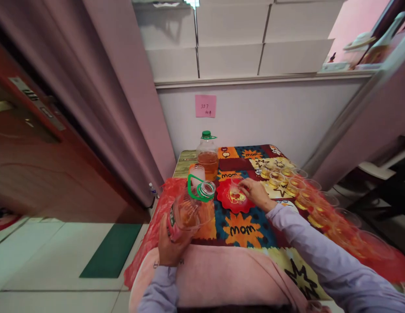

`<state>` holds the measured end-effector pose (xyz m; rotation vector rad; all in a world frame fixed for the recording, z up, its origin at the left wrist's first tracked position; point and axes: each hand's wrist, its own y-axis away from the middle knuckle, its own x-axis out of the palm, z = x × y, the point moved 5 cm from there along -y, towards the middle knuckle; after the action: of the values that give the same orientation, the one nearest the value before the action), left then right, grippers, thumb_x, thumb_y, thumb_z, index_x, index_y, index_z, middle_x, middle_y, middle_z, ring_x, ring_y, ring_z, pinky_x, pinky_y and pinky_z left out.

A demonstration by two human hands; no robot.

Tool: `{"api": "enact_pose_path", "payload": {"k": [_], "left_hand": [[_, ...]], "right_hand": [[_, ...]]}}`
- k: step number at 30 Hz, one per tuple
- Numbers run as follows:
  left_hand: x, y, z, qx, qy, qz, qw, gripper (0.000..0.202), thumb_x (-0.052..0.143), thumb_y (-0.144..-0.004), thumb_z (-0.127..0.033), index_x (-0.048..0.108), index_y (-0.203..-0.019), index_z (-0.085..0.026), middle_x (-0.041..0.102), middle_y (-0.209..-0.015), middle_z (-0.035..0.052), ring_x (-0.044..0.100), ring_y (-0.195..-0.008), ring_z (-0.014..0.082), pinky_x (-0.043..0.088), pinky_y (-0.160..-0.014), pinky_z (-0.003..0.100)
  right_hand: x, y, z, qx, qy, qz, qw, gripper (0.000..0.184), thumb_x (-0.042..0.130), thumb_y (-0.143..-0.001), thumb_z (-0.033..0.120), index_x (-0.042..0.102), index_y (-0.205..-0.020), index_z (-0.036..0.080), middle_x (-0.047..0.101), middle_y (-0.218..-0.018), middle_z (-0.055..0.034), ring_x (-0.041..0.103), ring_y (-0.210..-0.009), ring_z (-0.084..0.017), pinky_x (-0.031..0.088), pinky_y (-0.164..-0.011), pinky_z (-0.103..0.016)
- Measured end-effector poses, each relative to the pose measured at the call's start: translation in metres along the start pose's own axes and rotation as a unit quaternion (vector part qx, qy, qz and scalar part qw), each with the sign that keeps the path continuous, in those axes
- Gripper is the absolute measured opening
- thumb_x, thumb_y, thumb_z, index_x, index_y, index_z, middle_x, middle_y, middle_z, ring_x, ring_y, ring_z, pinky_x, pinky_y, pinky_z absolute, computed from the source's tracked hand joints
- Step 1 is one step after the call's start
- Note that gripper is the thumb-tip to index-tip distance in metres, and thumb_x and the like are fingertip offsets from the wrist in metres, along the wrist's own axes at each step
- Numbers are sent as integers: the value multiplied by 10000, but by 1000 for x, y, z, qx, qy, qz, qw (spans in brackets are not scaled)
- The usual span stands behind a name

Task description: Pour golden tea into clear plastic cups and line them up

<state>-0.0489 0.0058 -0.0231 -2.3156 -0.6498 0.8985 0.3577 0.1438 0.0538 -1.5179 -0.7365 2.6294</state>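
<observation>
My left hand (169,248) grips the base of a large clear bottle (187,208) of amber liquid, tilted forward with its open mouth and green handle ring toward the table. My right hand (256,193) is closed on a small clear plastic cup (235,184), holding it over a red patch of the patterned tablecloth (244,228). A second big bottle (208,156) with a green cap stands upright behind, half full of amber liquid. An empty clear cup (197,173) stands beside it.
Several small clear cups (303,193) with amber liquid line the table's right side. A red plastic sheet (372,250) lies under them and hangs off the left edge. A pink note (205,106) sticks to the wall. A dark wooden door (35,143) is at left.
</observation>
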Motion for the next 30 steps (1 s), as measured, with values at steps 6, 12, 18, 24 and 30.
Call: {"api": "enact_pose_path", "payload": {"k": [6,12,18,24,30], "left_hand": [[-4,0,7,-7,-18,13,1000,1134,944,-744,-592,466,-1680,-165,612,-1600,280,617,-1462,501,539,-1196,702],[-6,-2,5,7,-39,20,999,1178,974,-726,-530,426,-1708,-179,586,-1629,277,620,-1460,499,543,-1184,714],[-5,-4,5,12,-38,16,999,1167,987,-702,-536,470,-1675,-152,602,-1615,282,636,-1442,500,547,-1191,690],[-4,-1,11,-1,-30,20,999,1187,987,-691,-585,469,-1659,-135,593,-1614,304,610,-1467,515,530,-1200,697],[-5,-2,12,-18,-20,21,999,1158,969,-705,-594,446,-1671,-227,600,-1627,251,628,-1455,484,557,-1170,692]], "right_hand": [[28,23,-5,2,21,45,999,189,644,-1040,205,830,-1016,230,830,-1091,-83,780,-940,-231,564,-780,-310],[21,25,-3,-11,18,29,999,295,690,-1031,238,809,-1299,272,802,-1323,-91,797,-1078,-257,626,-848,-343],[6,21,-7,23,28,-46,998,642,784,-972,430,634,-1571,253,699,-1523,-161,739,-1290,-364,623,-1054,-487],[34,11,-7,89,19,0,996,793,820,-916,419,551,-1611,147,664,-1559,-240,676,-1402,-402,561,-1151,-535],[41,16,-8,120,26,-9,992,708,786,-933,359,583,-1578,151,753,-1411,-227,765,-1212,-375,597,-1063,-504]]}}
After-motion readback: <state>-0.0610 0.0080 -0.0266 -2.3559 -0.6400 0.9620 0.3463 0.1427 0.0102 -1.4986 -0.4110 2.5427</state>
